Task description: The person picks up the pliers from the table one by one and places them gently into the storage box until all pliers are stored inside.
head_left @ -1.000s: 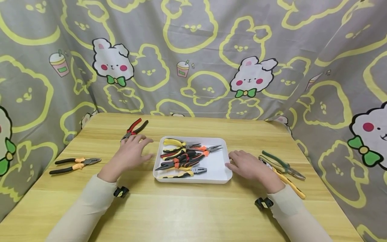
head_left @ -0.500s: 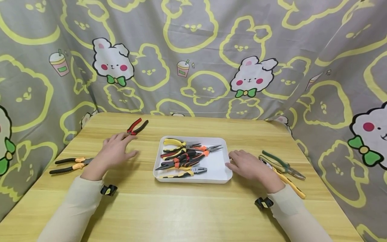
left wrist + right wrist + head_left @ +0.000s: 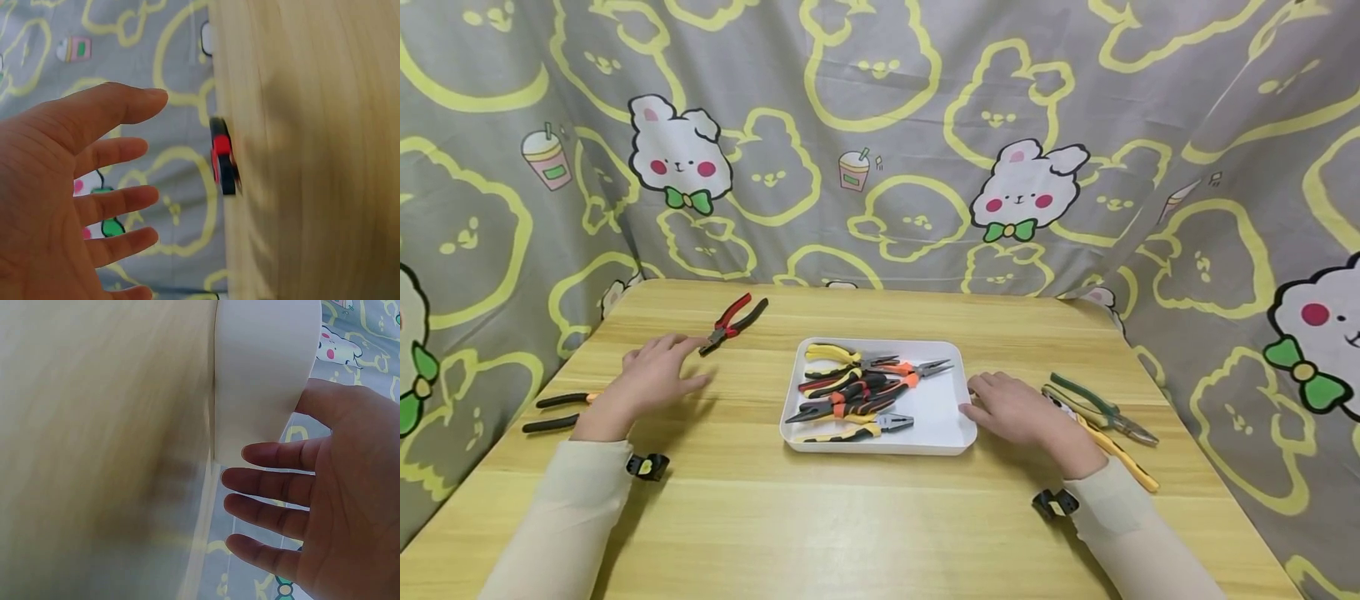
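My left hand hovers over the left side of the table, fingers spread, holding nothing. Just past its fingertips lie red-and-black pliers, handles pointing away; the left wrist view shows them beyond the hand. Orange-and-black pliers are partly covered by that hand. At the right end of a white tray, my right hand holds the rim. Its thumb goes over the rim and the index finger lies along the outer wall, while the other fingers of this hand stay extended. Several pliers lie piled inside the tray.
Green-handled pliers and yellow-handled pliers lie to the right, close to the right forearm. A patterned grey curtain hangs around the back and sides of the wooden table.
My left hand has moved left, away from the tray, uncovering the red-and-black pliers and covering part of the orange-and-black ones. The right hand and tray have stayed put.
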`<action>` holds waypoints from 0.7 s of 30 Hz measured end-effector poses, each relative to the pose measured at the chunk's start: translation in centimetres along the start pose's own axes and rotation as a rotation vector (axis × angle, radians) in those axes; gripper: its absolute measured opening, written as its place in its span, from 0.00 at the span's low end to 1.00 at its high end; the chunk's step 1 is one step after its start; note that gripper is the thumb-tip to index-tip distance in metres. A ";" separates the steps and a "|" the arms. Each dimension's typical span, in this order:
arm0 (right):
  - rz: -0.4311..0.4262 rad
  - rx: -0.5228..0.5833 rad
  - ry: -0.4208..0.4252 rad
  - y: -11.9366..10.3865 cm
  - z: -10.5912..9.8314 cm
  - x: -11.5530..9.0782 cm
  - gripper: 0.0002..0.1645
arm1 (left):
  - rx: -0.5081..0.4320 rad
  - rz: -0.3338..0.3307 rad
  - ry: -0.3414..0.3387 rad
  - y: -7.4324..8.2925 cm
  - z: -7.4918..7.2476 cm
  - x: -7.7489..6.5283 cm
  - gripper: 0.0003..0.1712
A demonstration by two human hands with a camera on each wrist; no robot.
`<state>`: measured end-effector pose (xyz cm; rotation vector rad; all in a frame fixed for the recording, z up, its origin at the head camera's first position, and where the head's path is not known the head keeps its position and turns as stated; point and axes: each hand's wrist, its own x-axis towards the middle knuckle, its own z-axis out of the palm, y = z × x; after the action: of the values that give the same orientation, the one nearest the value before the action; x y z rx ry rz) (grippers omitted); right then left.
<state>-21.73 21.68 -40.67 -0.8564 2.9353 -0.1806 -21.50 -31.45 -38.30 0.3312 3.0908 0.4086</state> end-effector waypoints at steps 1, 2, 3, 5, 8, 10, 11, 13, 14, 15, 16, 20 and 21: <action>-0.001 -0.002 -0.001 0.0 0.0 0.0 0.26 | -0.006 -0.006 -0.004 -0.4 0.0 -0.1 0.38; 0.000 0.000 -0.002 0.0 0.0 0.0 0.26 | -0.011 -0.012 -0.007 -0.8 0.0 -0.1 0.38; 0.001 0.001 -0.002 0.0 0.0 0.0 0.26 | -0.014 -0.014 -0.008 -1.1 0.0 -0.2 0.38; 0.002 0.002 -0.003 0.0 0.0 0.0 0.26 | -0.021 -0.017 -0.012 -1.8 0.0 -0.3 0.39; 0.002 0.000 -0.002 0.0 0.1 0.0 0.26 | -0.024 -0.027 -0.029 -2.8 -0.2 -0.6 0.41; 0.000 -0.002 -0.001 0.0 0.1 0.0 0.25 | -0.035 -0.041 -0.045 -3.3 -0.3 -0.8 0.42; -0.002 -0.004 -0.001 0.0 0.1 0.0 0.25 | -0.041 -0.049 -0.055 -3.6 -0.3 -0.8 0.43; -0.003 -0.006 0.000 0.0 0.1 0.0 0.25 | -0.052 -0.057 -0.068 -4.0 -0.3 -1.0 0.43; -0.003 -0.006 0.001 0.0 0.1 0.0 0.24 | -0.056 -0.059 -0.074 -4.3 -0.3 -1.0 0.44; -0.003 -0.006 0.000 0.0 0.1 0.0 0.24 | -0.057 -0.058 -0.077 -4.5 -0.2 -1.0 0.44; -0.003 -0.005 0.000 0.0 0.1 0.0 0.24 | -0.055 -0.058 -0.083 -4.7 -0.2 -1.1 0.44; -0.004 -0.002 0.000 0.0 0.0 0.0 0.24 | -0.036 -0.066 -0.095 -5.9 -0.1 -1.3 0.46; -0.005 -0.001 0.000 0.0 0.0 0.0 0.24 | -0.035 -0.070 -0.103 -6.2 0.0 -1.3 0.47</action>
<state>-21.72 21.70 -40.65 -0.8637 2.9342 -0.1794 -21.49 -37.64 -39.90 0.2348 2.9810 0.4283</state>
